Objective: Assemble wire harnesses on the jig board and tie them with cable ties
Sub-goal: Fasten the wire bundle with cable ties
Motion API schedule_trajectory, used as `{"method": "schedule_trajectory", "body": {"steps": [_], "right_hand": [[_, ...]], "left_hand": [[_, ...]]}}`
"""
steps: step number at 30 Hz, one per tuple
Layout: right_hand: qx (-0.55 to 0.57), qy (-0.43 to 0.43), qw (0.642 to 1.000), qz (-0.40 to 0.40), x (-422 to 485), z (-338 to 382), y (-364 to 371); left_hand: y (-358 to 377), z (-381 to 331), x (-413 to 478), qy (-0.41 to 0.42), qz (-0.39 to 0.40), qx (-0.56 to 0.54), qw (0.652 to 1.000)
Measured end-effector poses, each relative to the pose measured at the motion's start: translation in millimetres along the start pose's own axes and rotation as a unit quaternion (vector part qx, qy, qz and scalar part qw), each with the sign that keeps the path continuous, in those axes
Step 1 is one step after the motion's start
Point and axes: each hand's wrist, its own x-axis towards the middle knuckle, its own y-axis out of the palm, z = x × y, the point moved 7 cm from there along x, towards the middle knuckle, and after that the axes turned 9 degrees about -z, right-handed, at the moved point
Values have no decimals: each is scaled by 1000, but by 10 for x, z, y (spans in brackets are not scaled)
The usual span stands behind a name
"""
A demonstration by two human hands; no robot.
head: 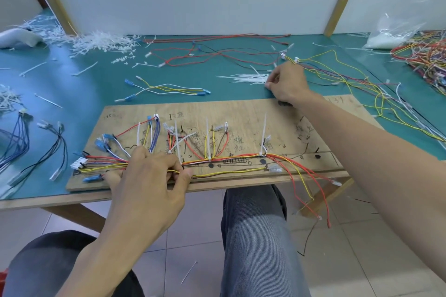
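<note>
A wooden jig board (243, 113) lies on the green table, with a wire harness (231, 158) of red, yellow, blue and white wires laid along its pegs. Several white cable ties (264, 132) stand up from the bundle. My left hand (149, 176) grips the bundle near the board's front left, fingers curled round the wires. My right hand (287, 83) reaches beyond the board's far edge and pinches at a loose pile of white cable ties (246, 78) on the mat.
Loose wire sets lie around: red and black ones (217, 53) at the back, a yellow-white set (169, 89), blue and black ones (21, 142) at the left, a tangle (424, 55) at the right. Cut tie scraps (96, 43) litter the back left. My knees are below the table edge.
</note>
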Motion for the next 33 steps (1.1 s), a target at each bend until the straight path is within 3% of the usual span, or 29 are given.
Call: {"method": "schedule_trajectory", "body": {"steps": [14,20,27,33], "right_hand": [[-48,-12,998,37,60,62,-94],[3,-58,996,-65,-108,225,-392],[107,-295,948,-52,-994,1071,-1090],[-2,-472,881,30,-1939,1549,-1112]], "left_hand": [[8,0,-10,3,3,-13,1000],[18,-5,-3,12,2,-12,1000],[-51,32,-18,3,-19,-52,998],[-130,58,-76,13,-54,-107,993]]}}
